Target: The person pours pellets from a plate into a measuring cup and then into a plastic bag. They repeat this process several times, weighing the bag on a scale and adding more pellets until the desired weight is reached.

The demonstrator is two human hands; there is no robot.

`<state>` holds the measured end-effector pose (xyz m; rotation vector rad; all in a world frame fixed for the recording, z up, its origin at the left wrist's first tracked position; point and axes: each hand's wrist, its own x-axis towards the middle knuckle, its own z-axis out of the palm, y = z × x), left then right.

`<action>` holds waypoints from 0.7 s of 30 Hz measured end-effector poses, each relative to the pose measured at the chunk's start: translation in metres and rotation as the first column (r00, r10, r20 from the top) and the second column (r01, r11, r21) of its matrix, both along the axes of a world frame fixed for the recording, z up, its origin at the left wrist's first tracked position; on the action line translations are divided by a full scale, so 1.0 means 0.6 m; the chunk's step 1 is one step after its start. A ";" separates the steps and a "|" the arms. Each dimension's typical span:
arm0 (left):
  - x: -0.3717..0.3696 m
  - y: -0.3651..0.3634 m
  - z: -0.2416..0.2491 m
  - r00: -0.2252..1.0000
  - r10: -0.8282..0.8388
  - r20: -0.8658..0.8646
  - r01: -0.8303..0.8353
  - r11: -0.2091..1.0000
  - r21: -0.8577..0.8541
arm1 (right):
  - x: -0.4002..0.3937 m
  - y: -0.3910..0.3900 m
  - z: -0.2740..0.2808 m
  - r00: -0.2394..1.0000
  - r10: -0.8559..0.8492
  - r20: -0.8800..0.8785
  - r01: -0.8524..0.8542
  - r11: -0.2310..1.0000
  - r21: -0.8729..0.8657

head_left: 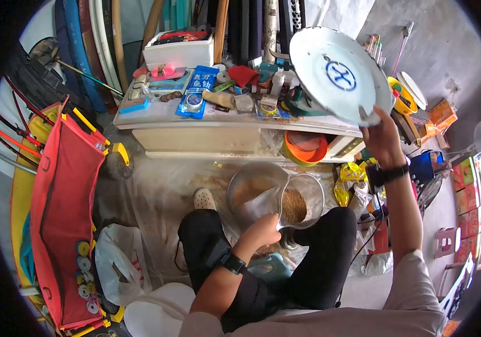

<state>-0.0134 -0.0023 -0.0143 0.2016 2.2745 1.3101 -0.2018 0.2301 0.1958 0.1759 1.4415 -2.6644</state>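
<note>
Gripping the lower edge of a white enamel dish, the right hand has its fingers closed on the rim, raising the dish, which bears a blue emblem, beside the low table at its right end. The left hand has its fingers wrapped around the handle of a round pan, inside which brown grains lie. The pan overlaps a large metal bowl in front of the person's knees; whether they touch cannot be told. Under the table sits an orange bowl, near a yellow packet.
</note>
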 end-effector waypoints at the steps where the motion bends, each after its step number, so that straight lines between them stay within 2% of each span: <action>1: 0.001 0.000 0.000 0.998 -0.017 -0.052 0.016 1.000 -0.025 | -0.038 0.000 0.001 0.995 0.102 -0.010 -0.102 0.994 -0.033; 2: 0.002 0.000 -0.001 0.994 -0.036 -0.104 0.030 0.998 -0.052 | -0.078 0.003 -0.004 0.979 0.203 -0.024 -0.204 0.977 -0.064; 3: 0.003 0.001 -0.007 0.994 -0.032 -0.108 0.026 0.998 -0.056 | -0.123 -0.002 -0.009 0.980 0.189 0.067 -0.184 0.980 -0.078; 4: 0.005 0.002 -0.016 0.992 -0.026 -0.125 0.019 0.998 -0.056 | -0.143 -0.018 -0.010 0.979 0.205 0.011 -0.204 0.978 -0.046; 8: 0.001 -0.002 -0.022 0.993 -0.043 -0.108 0.032 0.995 -0.099 | -0.231 -0.035 -0.021 0.973 0.230 0.017 -0.230 0.973 -0.024; 10: 0.002 -0.007 -0.014 0.994 -0.039 -0.098 0.027 0.992 -0.123 | -0.244 -0.047 -0.020 0.976 0.211 0.057 -0.207 0.976 -0.071; 12: 0.003 -0.008 -0.013 0.987 -0.015 -0.159 -0.003 0.994 -0.109 | -0.263 -0.051 -0.027 0.984 0.155 0.084 -0.149 0.986 -0.071; 14: 0.002 -0.008 -0.009 0.986 -0.004 -0.166 -0.013 0.995 -0.100 | -0.277 -0.050 -0.034 0.978 0.181 0.107 -0.175 0.983 -0.062; 16: 0.003 -0.008 -0.012 0.985 0.005 -0.171 -0.022 0.995 -0.095 | -0.290 -0.053 -0.049 0.983 0.180 0.036 -0.179 0.984 -0.014; 17: 0.003 -0.007 -0.018 0.986 0.002 -0.169 -0.018 0.996 -0.092 | -0.299 -0.049 -0.049 0.965 0.233 0.119 -0.229 0.972 -0.050; 18: 0.003 -0.006 -0.023 0.986 -0.001 -0.168 -0.014 0.996 -0.089 | -0.298 -0.048 -0.055 0.966 0.230 0.121 -0.225 0.973 -0.052; 21: 0.004 -0.003 -0.028 0.985 0.007 -0.171 -0.026 0.993 -0.111 | -0.293 -0.050 -0.063 0.966 0.256 0.027 -0.255 0.966 -0.045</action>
